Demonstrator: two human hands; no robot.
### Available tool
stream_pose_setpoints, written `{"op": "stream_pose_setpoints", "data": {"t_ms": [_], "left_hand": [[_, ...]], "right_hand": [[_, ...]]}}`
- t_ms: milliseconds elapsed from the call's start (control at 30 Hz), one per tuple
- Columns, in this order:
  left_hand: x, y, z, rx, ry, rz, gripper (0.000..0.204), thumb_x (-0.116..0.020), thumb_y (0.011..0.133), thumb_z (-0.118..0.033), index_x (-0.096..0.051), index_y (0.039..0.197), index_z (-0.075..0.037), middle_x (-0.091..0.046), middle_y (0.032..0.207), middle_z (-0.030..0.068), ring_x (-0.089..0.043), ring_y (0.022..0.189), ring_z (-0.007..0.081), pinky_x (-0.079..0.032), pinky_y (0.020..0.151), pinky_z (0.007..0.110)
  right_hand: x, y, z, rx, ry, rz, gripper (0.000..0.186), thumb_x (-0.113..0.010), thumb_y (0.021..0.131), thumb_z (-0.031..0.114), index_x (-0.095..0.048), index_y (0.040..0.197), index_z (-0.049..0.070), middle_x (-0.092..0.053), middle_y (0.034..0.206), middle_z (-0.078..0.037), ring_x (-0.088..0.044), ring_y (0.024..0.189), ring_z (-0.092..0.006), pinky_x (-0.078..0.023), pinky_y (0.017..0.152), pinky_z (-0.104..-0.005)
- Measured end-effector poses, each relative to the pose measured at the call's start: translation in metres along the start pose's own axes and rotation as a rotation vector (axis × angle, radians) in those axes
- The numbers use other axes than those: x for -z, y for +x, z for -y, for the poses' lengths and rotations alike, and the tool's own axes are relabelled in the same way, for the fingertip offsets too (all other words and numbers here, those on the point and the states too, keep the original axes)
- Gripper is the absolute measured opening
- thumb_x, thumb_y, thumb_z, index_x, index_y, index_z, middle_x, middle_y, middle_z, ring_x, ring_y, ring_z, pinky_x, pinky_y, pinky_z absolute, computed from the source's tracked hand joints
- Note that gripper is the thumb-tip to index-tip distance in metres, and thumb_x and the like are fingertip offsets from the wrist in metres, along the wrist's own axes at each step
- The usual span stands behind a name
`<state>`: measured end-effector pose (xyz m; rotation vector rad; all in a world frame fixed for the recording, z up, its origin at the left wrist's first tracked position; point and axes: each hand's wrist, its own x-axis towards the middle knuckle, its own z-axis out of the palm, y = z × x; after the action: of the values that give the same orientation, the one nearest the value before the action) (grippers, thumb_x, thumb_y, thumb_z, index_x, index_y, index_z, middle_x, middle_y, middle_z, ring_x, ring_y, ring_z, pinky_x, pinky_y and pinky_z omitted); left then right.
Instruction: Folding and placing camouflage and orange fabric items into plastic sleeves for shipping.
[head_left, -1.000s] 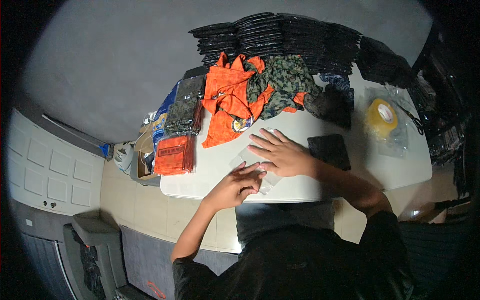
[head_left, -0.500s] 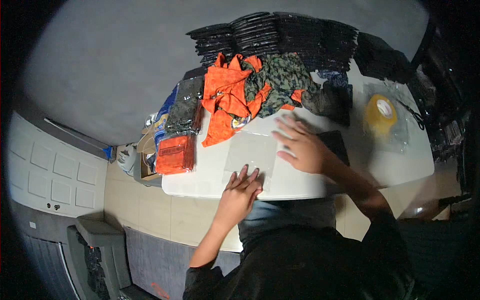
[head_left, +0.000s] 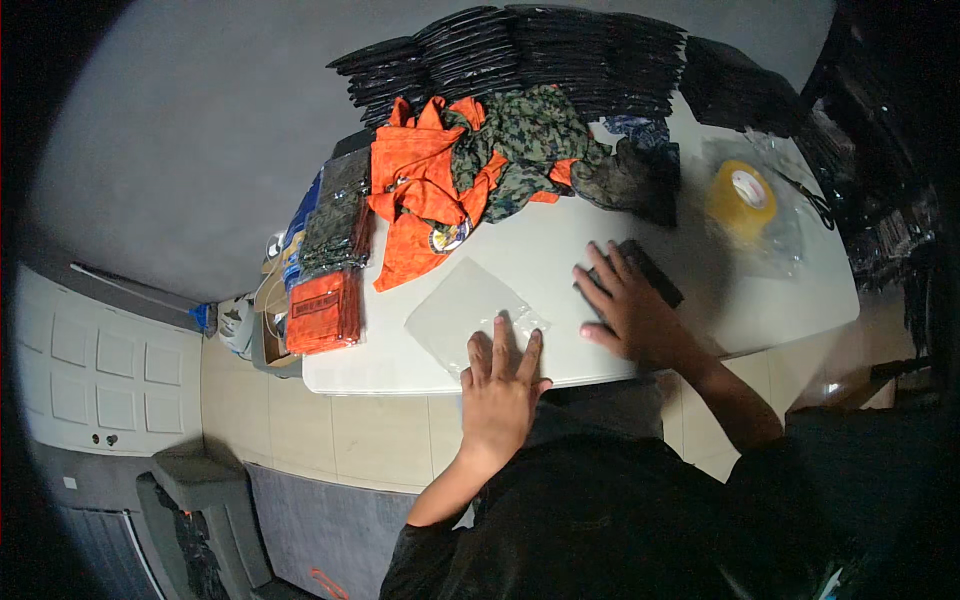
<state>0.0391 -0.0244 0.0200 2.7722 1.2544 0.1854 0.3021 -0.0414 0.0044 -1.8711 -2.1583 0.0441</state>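
Observation:
A clear plastic bag (head_left: 455,305) lies flat near the front edge of the white table, turned at an angle. The fingers of my left hand (head_left: 500,390) are spread over its near right corner. To the right, my right hand (head_left: 632,310) rests with fingers apart on a small black flat piece (head_left: 653,270), partly covered by the hand; its kind is not plain. Beyond the bag is a loose heap of orange cloth (head_left: 425,180) and camouflage cloth (head_left: 540,140).
Black packed bundles (head_left: 510,65) are stacked along the back. At left are orange packets (head_left: 325,312) and dark camouflage packets (head_left: 335,215). A yellow tape roll (head_left: 742,200) sits on clear plastic at right, near black-handled scissors (head_left: 815,205). Boxes stand beyond the table's left edge.
The plastic bag has turned askew and slid slightly left. My left hand has shifted toward its corner. My right hand has moved right, onto the black piece, which now lies at a slant.

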Motion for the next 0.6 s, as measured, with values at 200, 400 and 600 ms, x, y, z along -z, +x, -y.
{"op": "stream_pose_setpoints", "data": {"t_ms": [200, 400, 600], "left_hand": [[0.004, 0.001, -0.003, 0.034, -0.037, 0.007, 0.072, -0.068, 0.093, -0.046, -0.046, 0.157, -0.021, -0.031, 0.164, 0.0278, -0.040, 0.140, 0.0566, -0.050, 0.098, 0.061], [0.008, 0.003, 0.001, -0.005, -0.137, -0.079, 0.077, -0.074, 0.090, -0.043, -0.047, 0.156, -0.013, -0.033, 0.161, 0.0324, -0.040, 0.141, 0.0574, -0.048, 0.105, 0.057], [0.009, 0.007, 0.004, -0.046, -0.328, -0.130, 0.069, -0.078, 0.089, -0.033, -0.054, 0.150, -0.010, -0.036, 0.161, 0.0285, -0.042, 0.143, 0.0512, -0.047, 0.110, 0.050]], "right_hand": [[0.026, -0.011, -0.001, 0.428, 0.201, 0.227, 0.084, -0.057, 0.096, 0.061, -0.040, 0.155, 0.003, -0.029, 0.164, -0.026, -0.026, 0.152, -0.0504, -0.023, 0.122, -0.0619], [-0.005, -0.016, 0.015, -0.092, 0.007, -0.118, 0.079, -0.063, 0.098, 0.044, -0.039, 0.149, -0.010, -0.032, 0.159, -0.031, -0.027, 0.151, -0.0492, -0.025, 0.122, -0.0601], [-0.011, -0.022, 0.032, -0.119, 0.026, -0.082, 0.080, -0.067, 0.096, 0.041, -0.039, 0.149, -0.012, -0.033, 0.158, -0.032, -0.029, 0.150, -0.0478, -0.024, 0.122, -0.0597]]}}
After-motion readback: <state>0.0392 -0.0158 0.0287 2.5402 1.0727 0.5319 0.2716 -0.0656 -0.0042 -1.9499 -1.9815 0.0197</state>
